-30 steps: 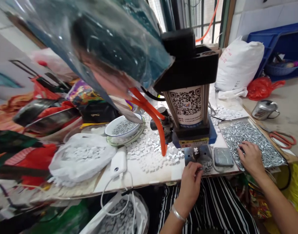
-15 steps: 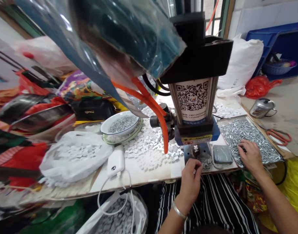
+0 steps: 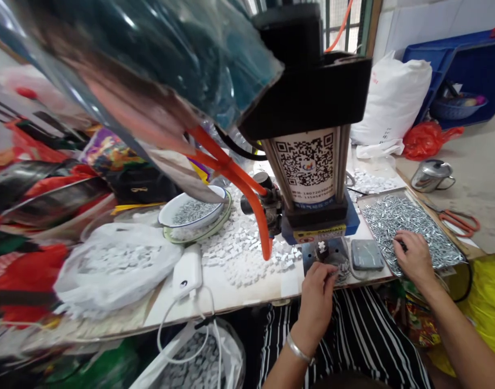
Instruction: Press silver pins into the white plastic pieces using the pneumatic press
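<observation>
A small press (image 3: 312, 210) with a QR-code label on its cylinder stands over a metal base plate (image 3: 309, 254). Under the press, a small white cross-shaped piece (image 3: 321, 246) shows on a dark holder. My left hand (image 3: 317, 294) is at the plate's front edge, thumb and fingers pinched together; what they hold is hidden. Small metal pieces (image 3: 343, 268) lie just beyond its fingertips. Over the tray (image 3: 366, 201) of metal pins (image 3: 417, 221), my right hand (image 3: 416, 259) rests with curled fingers touching the pins. Anything in its grasp cannot be made out.
A grey square block (image 3: 366, 255) sits between base and tray. Small white pieces (image 3: 247, 243) cover the table left of the press, near a white power bank (image 3: 188, 270) and a bowl (image 3: 219, 210). Orange hoses (image 3: 247, 181) hang in front. Scissors (image 3: 460, 222) lie right of the tray.
The view has shifted slightly, moving most of the scene left. My left fingers have moved slightly toward the metal pieces. My right hand stays at the pins.
</observation>
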A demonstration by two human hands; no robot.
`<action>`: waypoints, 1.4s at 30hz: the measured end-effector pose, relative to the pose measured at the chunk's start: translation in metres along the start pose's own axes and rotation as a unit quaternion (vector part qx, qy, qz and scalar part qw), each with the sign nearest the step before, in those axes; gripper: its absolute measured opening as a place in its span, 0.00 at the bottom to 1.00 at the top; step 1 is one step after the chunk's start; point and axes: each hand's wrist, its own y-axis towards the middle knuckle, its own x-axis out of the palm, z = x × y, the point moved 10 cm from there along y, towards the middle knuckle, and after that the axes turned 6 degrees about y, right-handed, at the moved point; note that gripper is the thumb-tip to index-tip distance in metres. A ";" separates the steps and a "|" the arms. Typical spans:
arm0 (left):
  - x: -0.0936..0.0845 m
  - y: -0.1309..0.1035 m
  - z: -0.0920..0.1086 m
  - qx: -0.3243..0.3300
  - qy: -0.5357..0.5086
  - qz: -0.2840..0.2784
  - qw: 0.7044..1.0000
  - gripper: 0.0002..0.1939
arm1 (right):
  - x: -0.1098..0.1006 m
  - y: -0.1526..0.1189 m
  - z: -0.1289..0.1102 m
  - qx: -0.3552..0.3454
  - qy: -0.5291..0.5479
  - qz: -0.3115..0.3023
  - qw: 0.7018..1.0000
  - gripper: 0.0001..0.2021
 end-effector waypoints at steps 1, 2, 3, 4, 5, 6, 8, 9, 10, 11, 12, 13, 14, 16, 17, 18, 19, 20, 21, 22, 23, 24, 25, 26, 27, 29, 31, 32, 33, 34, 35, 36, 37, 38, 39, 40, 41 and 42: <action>-0.001 0.000 -0.002 -0.009 -0.008 0.002 1.000 0.07 | 0.000 0.000 -0.001 -0.001 -0.001 0.001 1.000 0.08; -0.003 0.000 -0.005 -0.020 -0.015 0.005 1.000 0.06 | -0.001 0.000 -0.001 -0.002 -0.003 0.002 1.000 0.08; -0.004 -0.001 -0.007 -0.032 -0.022 0.008 0.999 0.06 | -0.001 0.000 -0.001 -0.002 -0.003 0.003 1.000 0.08; -0.005 -0.001 -0.010 -0.044 -0.029 0.011 0.999 0.05 | -0.001 0.000 -0.001 -0.002 -0.004 0.004 1.000 0.07; -0.005 -0.002 -0.013 -0.055 -0.038 0.013 0.998 0.05 | -0.001 0.000 -0.001 -0.002 -0.005 0.005 1.000 0.07; -0.006 -0.003 -0.015 -0.063 -0.048 0.015 0.997 0.05 | -0.002 0.000 -0.001 -0.002 -0.005 0.005 1.000 0.07; -0.005 -0.004 -0.017 -0.071 -0.068 0.020 0.995 0.05 | -0.003 0.001 -0.002 -0.002 -0.006 0.008 1.000 0.07; -0.005 -0.004 -0.017 -0.072 -0.076 0.022 0.994 0.06 | -0.004 0.001 -0.002 -0.003 -0.006 0.009 1.000 0.07; -0.006 -0.004 -0.017 -0.071 -0.081 0.025 0.994 0.07 | -0.004 0.001 -0.003 -0.004 -0.007 0.009 1.000 0.07; -0.006 -0.005 -0.017 -0.070 -0.084 0.026 0.994 0.07 | -0.005 0.001 -0.003 -0.006 -0.006 0.009 1.000 0.07; -0.006 -0.005 -0.016 -0.068 -0.084 0.027 0.994 0.08 | -0.005 0.001 -0.004 -0.008 -0.006 0.007 1.000 0.07; -0.007 -0.005 -0.015 -0.066 -0.082 0.029 0.994 0.08 | -0.005 0.001 -0.004 -0.009 -0.006 0.005 1.000 0.07; -0.008 -0.005 -0.014 -0.064 -0.079 0.032 0.994 0.08 | -0.004 0.000 -0.005 -0.011 -0.006 0.005 1.000 0.07; -0.012 -0.006 -0.012 -0.064 -0.074 0.043 0.994 0.09 | -0.003 -0.001 -0.004 -0.011 -0.008 0.004 1.000 0.07; -0.014 -0.007 -0.011 -0.067 -0.076 0.049 0.994 0.09 | -0.001 -0.002 -0.003 -0.011 -0.011 0.001 1.000 0.07; -0.015 -0.007 -0.011 -0.072 -0.084 0.053 0.992 0.08 | 0.000 -0.002 -0.003 -0.011 -0.013 -0.003 1.000 0.08; -0.016 -0.007 -0.012 -0.080 -0.101 0.054 0.990 0.07 | 0.002 -0.002 -0.002 -0.013 -0.016 -0.009 1.000 0.08; -0.016 -0.008 -0.013 -0.092 -0.126 0.050 0.986 0.06 | 0.003 -0.001 -0.002 -0.014 -0.016 -0.015 1.000 0.08; -0.014 -0.008 -0.014 -0.106 -0.159 0.044 0.981 0.04 | 0.003 0.001 -0.003 -0.014 -0.015 -0.019 1.000 0.09; -0.011 -0.008 -0.015 -0.122 -0.196 0.034 0.973 0.03 | 0.001 0.004 -0.004 -0.010 -0.009 -0.016 1.000 0.09; -0.007 -0.008 -0.016 -0.137 -0.233 0.023 0.963 0.04 | -0.003 0.007 -0.006 -0.003 0.003 -0.009 1.000 0.10; -0.004 -0.008 -0.017 -0.149 -0.269 0.013 0.951 0.05 | -0.009 0.011 -0.009 0.010 0.022 0.004 1.000 0.10; 0.000 -0.009 -0.018 -0.159 -0.301 0.006 0.940 0.06 | -0.016 0.015 -0.014 0.029 0.050 0.016 0.998 0.10; 0.002 -0.009 -0.018 -0.164 -0.330 0.003 0.930 0.08 | -0.022 0.019 -0.020 0.054 0.089 0.023 0.994 0.11; 0.004 -0.009 -0.018 -0.166 -0.354 0.005 0.920 0.09 | -0.025 0.022 -0.028 0.087 0.137 0.021 0.987 0.11; 0.006 -0.009 -0.017 -0.165 -0.389 0.013 0.906 0.11 | -0.018 0.022 -0.051 0.170 0.262 -0.035 0.949 0.12; 0.007 -0.010 -0.015 -0.161 -0.407 0.015 0.899 0.12 | -0.003 0.018 -0.092 0.205 0.376 -0.112 0.897 0.12; 0.008 -0.010 -0.013 -0.159 -0.412 0.013 0.897 0.13 | 0.002 0.016 -0.116 0.198 0.419 -0.146 0.874 0.12; 0.009 -0.010 -0.011 -0.157 -0.416 0.012 0.896 0.13 | 0.005 0.015 -0.138 0.186 0.450 -0.167 0.857 0.12; 0.009 -0.011 -0.009 -0.155 -0.419 0.012 0.895 0.13 | 0.006 0.014 -0.156 0.170 0.473 -0.173 0.847 0.12; 0.009 -0.012 -0.008 -0.152 -0.422 0.013 0.893 0.13 | 0.008 0.012 -0.172 0.154 0.488 -0.183 0.840 0.11; 0.009 -0.013 -0.006 -0.151 -0.426 0.013 0.892 0.13 | 0.009 0.011 -0.183 0.139 0.494 -0.187 0.838 0.11; 0.008 -0.015 -0.006 -0.149 -0.430 0.013 0.890 0.13 | 0.009 0.010 -0.191 0.125 0.494 -0.189 0.839 0.11; 0.008 -0.017 -0.005 -0.149 -0.433 0.013 0.889 0.13 | 0.010 0.009 -0.196 0.114 0.490 -0.189 0.843 0.11; 0.008 -0.019 -0.005 -0.148 -0.435 0.013 0.888 0.13 | 0.010 0.008 -0.199 0.106 0.484 -0.189 0.848 0.10; 0.007 -0.021 -0.005 -0.147 -0.436 0.013 0.888 0.13 | 0.009 0.006 -0.200 0.099 0.477 -0.188 0.853 0.10; 0.006 -0.023 -0.005 -0.146 -0.435 0.014 0.888 0.13 | 0.009 0.005 -0.201 0.095 0.471 -0.190 0.856 0.10; 0.006 -0.024 -0.005 -0.145 -0.434 0.016 0.889 0.13 | 0.009 0.004 -0.201 0.093 0.465 -0.194 0.859 0.10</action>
